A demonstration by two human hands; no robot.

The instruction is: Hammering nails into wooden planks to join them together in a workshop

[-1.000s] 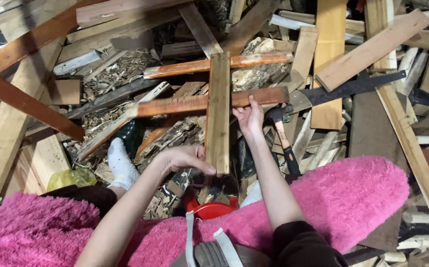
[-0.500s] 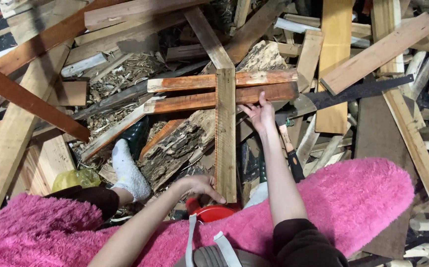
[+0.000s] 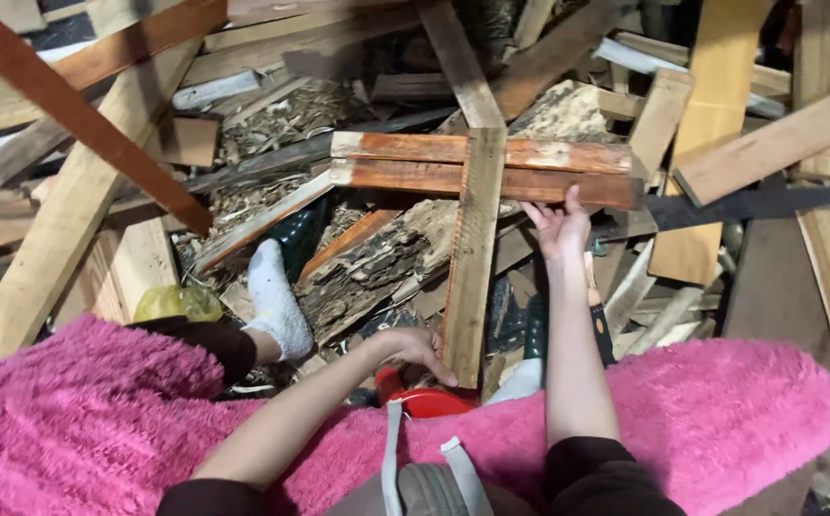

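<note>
- The person sits low among a heap of scrap timber, with a fluffy pink blanket [image 3: 80,420] over the lap and a white sock [image 3: 274,301] poking out over the debris.
- Both hands are on a wooden frame [image 3: 477,205] made of nailed boards: two reddish cross slats fixed across a pale upright board. It is tilted up above the scrap pile, at the centre of the view.
- The left hand [image 3: 413,349] is at the bottom end of the upright board, fingers curled against its left edge near the foot; the grip looks loose rather than fully wrapped.
- The right hand [image 3: 558,225] reaches up under the right end of the lower cross slat, fingers spread and pressing against its underside and edge, not closed around it.
- Just below the frame's foot, a red object [image 3: 424,399] shows between the arms; what it is cannot be told.
- A long dark metal blade [image 3: 749,203] lies across the planks to the right of the frame.
- A yellowish plastic bag [image 3: 176,304] lies left of the sock.
</note>
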